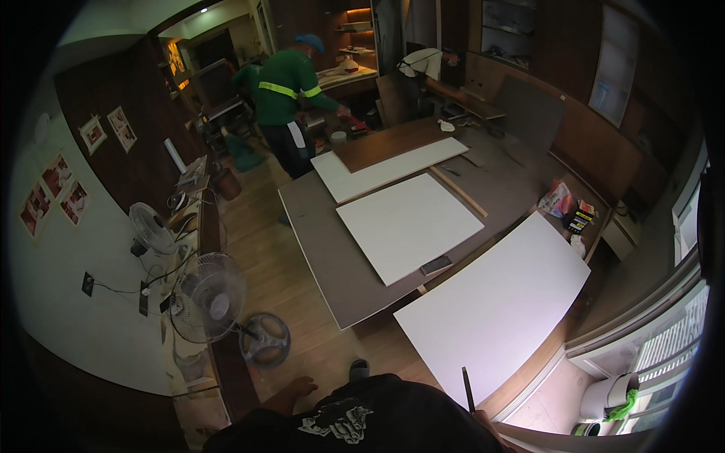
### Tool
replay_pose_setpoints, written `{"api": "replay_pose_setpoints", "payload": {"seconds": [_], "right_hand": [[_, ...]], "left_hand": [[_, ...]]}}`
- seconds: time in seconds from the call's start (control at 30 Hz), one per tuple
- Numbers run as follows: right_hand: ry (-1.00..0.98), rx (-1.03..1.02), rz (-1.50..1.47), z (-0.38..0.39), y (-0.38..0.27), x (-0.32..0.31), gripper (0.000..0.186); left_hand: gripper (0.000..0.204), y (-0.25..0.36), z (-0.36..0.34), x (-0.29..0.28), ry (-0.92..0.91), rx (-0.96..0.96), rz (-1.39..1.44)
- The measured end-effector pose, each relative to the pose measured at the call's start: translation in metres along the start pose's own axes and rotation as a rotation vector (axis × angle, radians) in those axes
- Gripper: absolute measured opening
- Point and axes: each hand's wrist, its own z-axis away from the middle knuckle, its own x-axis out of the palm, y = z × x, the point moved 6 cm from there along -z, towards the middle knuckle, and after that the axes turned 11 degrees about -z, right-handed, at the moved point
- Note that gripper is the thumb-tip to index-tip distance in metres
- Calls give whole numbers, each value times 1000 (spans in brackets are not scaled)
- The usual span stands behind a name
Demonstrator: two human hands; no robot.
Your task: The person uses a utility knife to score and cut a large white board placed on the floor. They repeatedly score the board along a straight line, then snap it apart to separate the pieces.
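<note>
My left hand (300, 387) hangs low beside my dark shirt, fingers loosely bent and apart, with nothing seen in it. Close to the lower edge, my right hand (485, 423) is closed on a dark, narrow, flat tool (468, 386) that looks like a file. The tool points up in front of the near corner of a large white panel (495, 298). Most of the right hand's fingers are hidden. A smaller white panel (411, 226) lies on a big grey-brown sheet (325, 257), with a dark sanding block (436, 265) at its near edge.
Another white panel (355, 177) lies farther back, partly under a brown board (393, 147). Two people work beyond: one in a green shirt (283, 94), one in a white top (424, 64). Pedestal fans (211, 298) stand left. A white bucket (604, 396) stands right.
</note>
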Motion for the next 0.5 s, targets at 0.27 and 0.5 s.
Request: {"api": "replay_pose_setpoints", "payload": {"seconds": [0.27,0.5], "right_hand": [[0,-13,-232,19,-19,-5,12],[-117,-113,-347,76,-53,-12,14]], "left_hand": [[68,2,2,-5,-18,-18,-33],[69,-9,3,3,-64,88,-243]]}}
